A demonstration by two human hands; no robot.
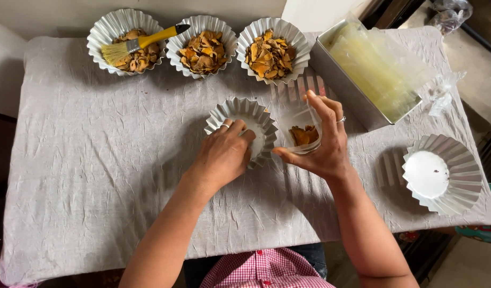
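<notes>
Head view shows the clear bag (303, 132) at mid-table, held upright and open by the right hand (325, 141), whose fingers are clamped around its sides; a small portion of orange-brown dried pieces (304, 135) lies at its bottom, so the bag appears only partly filled. Just beside it, the left hand (224, 154) rests with fingers curled over the rim of the centre fluted dish (240, 113), whose white floor looks nearly empty. Three fluted dishes at the far edge (271, 49) remain full of pieces; the leftmost carries a yellow-handled brush (141, 42). A metal tray (339, 82) of unused clear bags sits at the far right, and an empty fluted dish (443, 173) overhangs the right table edge. Open grey cloth (96, 160) to the left and near side offers free working room.
</notes>
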